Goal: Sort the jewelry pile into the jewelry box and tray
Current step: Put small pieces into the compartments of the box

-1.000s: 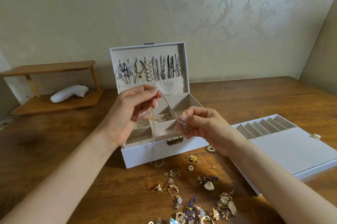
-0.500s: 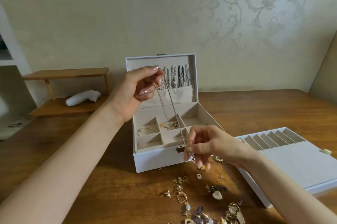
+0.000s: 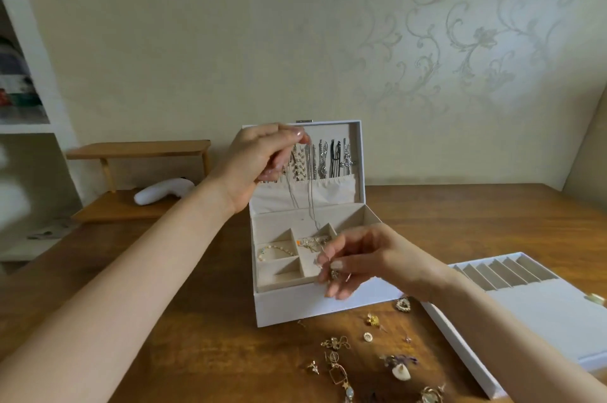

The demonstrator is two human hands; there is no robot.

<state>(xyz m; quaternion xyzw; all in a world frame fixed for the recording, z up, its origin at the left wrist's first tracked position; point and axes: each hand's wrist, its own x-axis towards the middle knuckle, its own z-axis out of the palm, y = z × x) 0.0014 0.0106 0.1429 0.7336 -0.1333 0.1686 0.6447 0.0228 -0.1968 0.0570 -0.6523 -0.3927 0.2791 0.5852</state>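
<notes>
Loose earrings and charms of the jewelry pile [image 3: 399,366] are seen scattered across the near part of the wooden table [image 3: 184,346], waiting to be sorted. Just beyond them, over the front of the open jewelry box [image 3: 312,302], the lower end of a thin silver necklace [image 3: 312,205] is pinched between thumb and fingertips of the right hand [image 3: 368,258], the other fingers loosely curled. This is apparently done so that the chain is kept taut and untangled. To the right, the slotted tray [image 3: 542,314] is laid flat and appears to hold nothing. A beaded bracelet [image 3: 276,250] is already laid in a left compartment of the box. Farther back, the necklace's upper end is gripped by the closed fingertips of the raised left hand [image 3: 259,163], held against the upright lid [image 3: 356,153]. Other chains [image 3: 323,163] are hung there in a row, so a hook is probably being sought. A small wooden shelf [image 3: 138,153] is set by the far wall.
</notes>
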